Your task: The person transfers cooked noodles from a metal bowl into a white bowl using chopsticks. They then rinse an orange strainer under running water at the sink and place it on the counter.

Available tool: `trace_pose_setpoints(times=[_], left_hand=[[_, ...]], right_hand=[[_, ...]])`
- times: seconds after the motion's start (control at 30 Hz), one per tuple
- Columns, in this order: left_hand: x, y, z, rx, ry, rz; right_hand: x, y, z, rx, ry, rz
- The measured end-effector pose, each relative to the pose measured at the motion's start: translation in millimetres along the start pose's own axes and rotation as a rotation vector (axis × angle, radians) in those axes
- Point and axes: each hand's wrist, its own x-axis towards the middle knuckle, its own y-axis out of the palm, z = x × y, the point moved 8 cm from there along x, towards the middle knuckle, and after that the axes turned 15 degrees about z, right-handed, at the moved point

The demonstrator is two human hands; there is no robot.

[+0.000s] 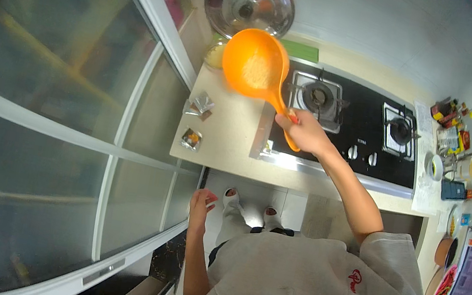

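My right hand (305, 132) is wrapped round the handle of an orange plastic scoop (240, 53) with a deep round bowl. The scoop is held up over the counter, between the left burner and the left end. Something pale and grainy, perhaps rice, lies in its bowl. My left hand (203, 200) hangs low beside my body, near the sliding door, its fingers loosely bent and apart with nothing in them. Behind the scoop, a jar (215, 54) with pale contents is partly hidden. Two small packets, a silvery one (201, 103) and a dark one (191, 139), lie on the counter's left end.
A black gas hob (356, 145) with two burners is set into the pale counter (222, 139). A large metal lid (250, 3) leans on the back wall beside a green board (300, 51). Bottles (451, 113) and dishes line the right side. A framed glass door (82, 126) stands left.
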Motion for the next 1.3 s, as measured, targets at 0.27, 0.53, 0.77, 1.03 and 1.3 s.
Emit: trace_pose_setpoints(times=[0.27,0.53,0.77,1.03,1.3], left_hand=[[68.6,-61.3,-79.5,0.043,0.066,0.011],[77.3,-103.4,-83.1,0.051,0.050,-0.013],[75.2,-110.1,-59.0,-0.026,0.071,-0.047],[67.0,-109.4,-53.7,0.009,0.089,-0.054],[15.3,-132.3,22.7,0.235,-0.228,0.133]], right_hand=[[120.1,-16.7,49.7,-0.506,0.065,-0.345],[170.2,-3.0,50.1,-0.932,0.110,-0.409],[174.3,-7.2,67.0,-1.034,0.114,-0.459],[185.3,-1.1,66.9,-1.107,0.126,-0.442],[179.7,-9.9,59.3,-1.059,0.109,-0.537]])
